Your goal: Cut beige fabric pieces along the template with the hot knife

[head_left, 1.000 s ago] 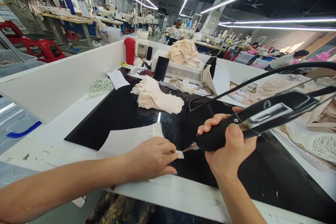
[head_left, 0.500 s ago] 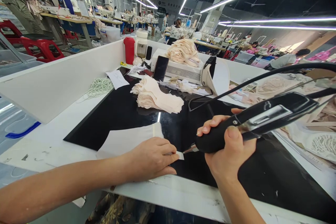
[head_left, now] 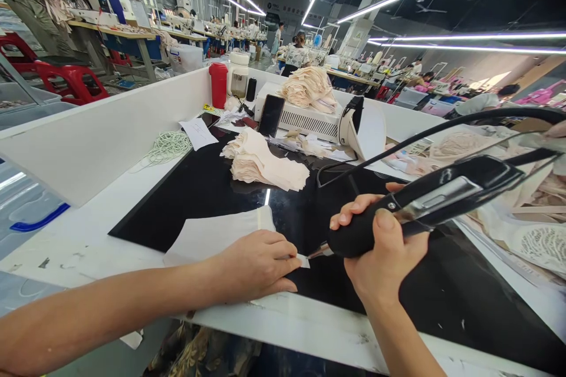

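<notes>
My left hand [head_left: 260,262] rests on a white piece of fabric [head_left: 212,235] near the table's front edge, its fingers pressed together over the right end. A narrow white tip of the fabric pokes out past the fingertips. My right hand [head_left: 384,253] is wrapped round a thick black corded handheld tool [head_left: 424,200] with a silver panel. Its pointed metal tip [head_left: 321,251] meets the protruding fabric end, just right of my left fingers. Under both lies a glossy black work surface [head_left: 194,194]. Beyond my hands sits a stack of cream fabric pieces [head_left: 265,162].
A phone [head_left: 271,115] leans on a white vented box [head_left: 305,121] topped with cream fabric [head_left: 309,88]. Green cord [head_left: 169,147], a red cup [head_left: 218,85] and a jar [head_left: 239,75] stand left of it. Fabric piles [head_left: 530,206] lie at right. A black cable [head_left: 424,135] arcs overhead.
The tool and my right hand have shifted slightly left, with the metal tip still at the fabric end. My left hand stays in place. A person at far left has raised some fabric.
</notes>
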A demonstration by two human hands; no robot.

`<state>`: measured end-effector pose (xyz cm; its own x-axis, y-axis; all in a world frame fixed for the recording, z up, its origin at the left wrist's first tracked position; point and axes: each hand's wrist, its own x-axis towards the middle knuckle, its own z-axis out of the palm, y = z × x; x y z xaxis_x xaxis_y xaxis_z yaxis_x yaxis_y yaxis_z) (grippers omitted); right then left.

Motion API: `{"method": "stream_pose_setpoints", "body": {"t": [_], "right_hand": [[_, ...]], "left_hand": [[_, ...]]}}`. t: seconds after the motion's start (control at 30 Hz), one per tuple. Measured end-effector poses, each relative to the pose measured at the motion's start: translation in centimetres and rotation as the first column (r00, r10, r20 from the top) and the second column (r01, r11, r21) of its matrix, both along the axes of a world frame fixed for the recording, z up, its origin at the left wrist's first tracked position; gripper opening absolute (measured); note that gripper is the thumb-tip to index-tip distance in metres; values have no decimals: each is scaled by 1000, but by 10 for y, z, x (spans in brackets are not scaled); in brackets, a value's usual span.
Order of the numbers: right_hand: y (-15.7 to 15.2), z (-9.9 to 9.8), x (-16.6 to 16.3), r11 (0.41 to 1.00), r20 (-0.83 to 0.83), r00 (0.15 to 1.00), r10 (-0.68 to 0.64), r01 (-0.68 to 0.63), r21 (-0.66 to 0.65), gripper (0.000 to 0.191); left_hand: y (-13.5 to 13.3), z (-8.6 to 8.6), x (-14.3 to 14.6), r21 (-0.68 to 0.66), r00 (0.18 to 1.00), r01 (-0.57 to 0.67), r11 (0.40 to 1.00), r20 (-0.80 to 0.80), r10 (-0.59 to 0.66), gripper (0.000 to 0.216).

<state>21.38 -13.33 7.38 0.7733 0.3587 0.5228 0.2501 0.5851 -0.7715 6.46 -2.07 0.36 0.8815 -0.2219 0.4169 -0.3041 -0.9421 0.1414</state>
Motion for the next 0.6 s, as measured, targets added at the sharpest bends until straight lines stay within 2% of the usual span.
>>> {"method": "stream_pose_setpoints", "body": {"t": [0.6], "right_hand": [[-8, 0, -4, 1000, 8, 1000, -3, 3, -9, 39]], "left_hand": [[1, 2, 0, 3, 1000, 0, 1000, 26, 0, 32]]}}
